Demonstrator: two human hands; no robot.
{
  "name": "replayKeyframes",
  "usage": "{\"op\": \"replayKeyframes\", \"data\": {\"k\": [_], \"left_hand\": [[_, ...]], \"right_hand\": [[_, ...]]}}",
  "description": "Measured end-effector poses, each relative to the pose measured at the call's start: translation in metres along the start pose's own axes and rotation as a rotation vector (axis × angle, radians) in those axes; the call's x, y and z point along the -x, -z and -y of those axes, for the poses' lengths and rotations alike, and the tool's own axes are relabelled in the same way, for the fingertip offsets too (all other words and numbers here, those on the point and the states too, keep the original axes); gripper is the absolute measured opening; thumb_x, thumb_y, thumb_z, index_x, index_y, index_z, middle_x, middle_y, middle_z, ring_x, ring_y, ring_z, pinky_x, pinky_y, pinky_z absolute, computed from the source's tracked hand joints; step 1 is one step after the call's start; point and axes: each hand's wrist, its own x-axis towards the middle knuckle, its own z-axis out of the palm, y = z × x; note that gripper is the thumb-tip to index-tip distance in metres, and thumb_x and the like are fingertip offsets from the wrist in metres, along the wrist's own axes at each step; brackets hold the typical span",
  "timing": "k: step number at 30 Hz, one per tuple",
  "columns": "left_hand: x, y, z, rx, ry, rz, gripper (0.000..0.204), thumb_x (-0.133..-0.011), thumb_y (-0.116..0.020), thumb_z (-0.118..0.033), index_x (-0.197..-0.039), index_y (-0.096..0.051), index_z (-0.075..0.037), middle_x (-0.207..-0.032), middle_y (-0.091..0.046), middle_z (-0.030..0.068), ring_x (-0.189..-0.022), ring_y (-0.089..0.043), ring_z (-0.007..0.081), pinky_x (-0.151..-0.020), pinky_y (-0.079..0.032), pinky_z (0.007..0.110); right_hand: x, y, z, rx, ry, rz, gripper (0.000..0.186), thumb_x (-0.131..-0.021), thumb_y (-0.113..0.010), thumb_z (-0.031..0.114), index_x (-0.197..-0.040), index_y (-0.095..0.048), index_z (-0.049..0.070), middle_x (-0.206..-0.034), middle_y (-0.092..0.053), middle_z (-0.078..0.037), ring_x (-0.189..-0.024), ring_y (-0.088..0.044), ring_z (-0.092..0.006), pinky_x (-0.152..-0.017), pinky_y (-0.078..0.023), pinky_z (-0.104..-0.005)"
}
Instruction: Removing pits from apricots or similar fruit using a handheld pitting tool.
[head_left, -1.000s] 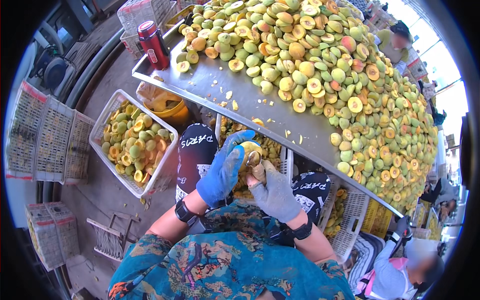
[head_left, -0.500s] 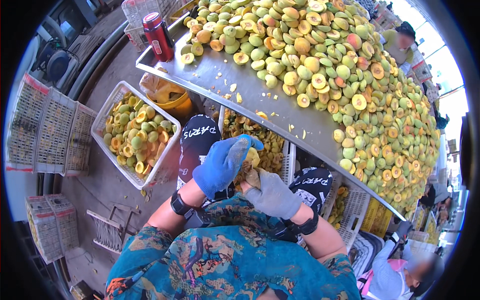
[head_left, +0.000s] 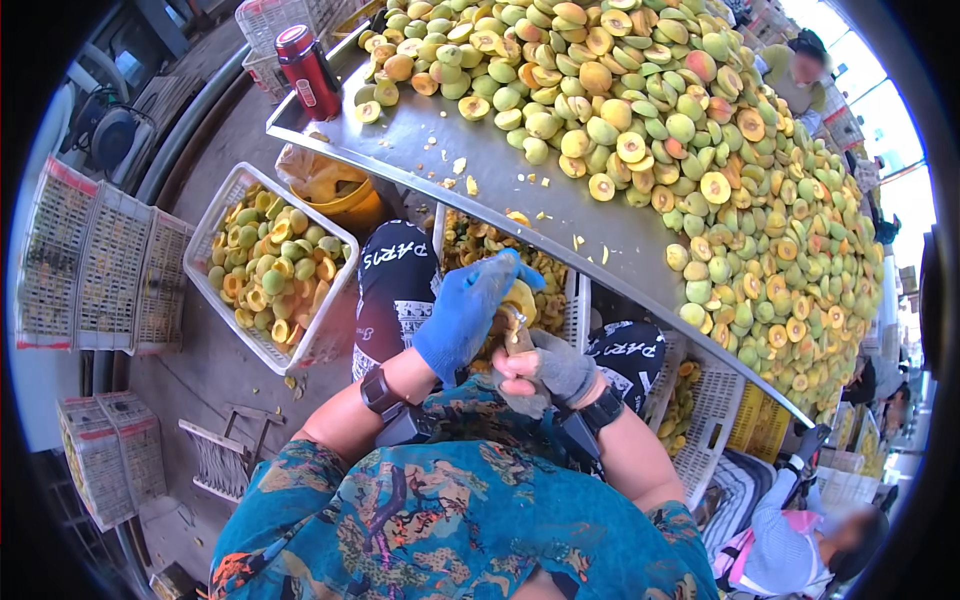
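Observation:
In its blue glove, my left hand [head_left: 462, 312] is closed around a pale yellow peach half [head_left: 521, 297], with the cut side turned toward my right hand. My right hand [head_left: 552, 368], in a grey glove with bare fingertips, grips a small pitting tool [head_left: 517, 338] with a short brownish handle. Its metal tip touches the fruit. Both hands are above my lap, over a crate of fruit pieces [head_left: 548, 268] standing between my knees. The tool's far end is partly hidden by the fruit.
A metal table [head_left: 610, 235] heaped with peach halves [head_left: 740, 190] spans the far side. A red flask [head_left: 307, 75] stands on its left corner. A white crate of halves [head_left: 270, 270] and a yellow bucket [head_left: 350, 205] sit left. A co-worker [head_left: 790, 530] is at lower right.
My right hand has turned and drawn slightly down and right, so the tool's handle and metal tip now show. My left hand has tilted, exposing more of the peach half.

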Motion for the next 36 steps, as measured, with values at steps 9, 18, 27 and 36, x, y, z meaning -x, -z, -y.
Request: {"op": "replayKeyframes", "data": {"k": [9, 18, 27, 36], "left_hand": [[-0.012, 0.024, 0.035, 0.322, -0.067, -0.069, 0.043, -0.101, -0.043, -0.044, -0.123, -0.050, -0.008, -0.112, -0.057, 0.0076, -0.100, -0.060, 0.0158, -0.084, -0.050, 0.030], [-0.006, 0.025, 0.030, 0.702, -0.067, 0.018, 0.039, -0.088, -0.058, -0.017, -0.124, -0.047, -0.008, -0.111, -0.055, 0.0099, -0.109, -0.056, 0.0221, -0.095, -0.047, 0.035], [0.001, 0.012, 0.021, 0.468, -0.116, -0.030, 0.052, -0.088, -0.065, -0.023, -0.131, -0.041, -0.004, -0.120, -0.054, 0.0120, -0.111, -0.056, 0.0231, -0.100, -0.044, 0.036], [-0.004, 0.015, 0.038, 0.213, -0.158, -0.211, 0.044, -0.087, -0.056, -0.003, -0.128, -0.042, -0.005, -0.117, -0.055, 0.0121, -0.106, -0.057, 0.0217, -0.094, -0.047, 0.034]], "right_hand": [[0.007, 0.010, 0.000, 1.249, 0.195, -0.575, 0.037, -0.085, -0.066, 0.031, -0.107, -0.059, 0.003, -0.086, -0.066, -0.016, -0.082, -0.066, -0.0311, -0.076, -0.050, -0.0381], [0.006, -0.009, -0.008, 0.882, 0.355, -0.830, 0.031, -0.091, -0.061, 0.024, -0.108, -0.053, 0.000, -0.090, -0.065, -0.021, -0.089, -0.065, -0.0369, -0.077, -0.050, -0.0408], [-0.011, -0.013, -0.017, 1.346, 0.566, -1.005, 0.036, -0.085, -0.068, 0.021, -0.110, -0.051, 0.000, -0.086, -0.065, -0.023, -0.075, -0.065, -0.0414, -0.060, -0.051, -0.0472], [-0.036, 0.000, -0.033, 1.565, 0.526, -1.142, 0.039, -0.086, -0.065, 0.023, -0.113, -0.045, 0.003, -0.084, -0.061, -0.020, -0.068, -0.063, -0.0398, -0.055, -0.050, -0.0475]]}}
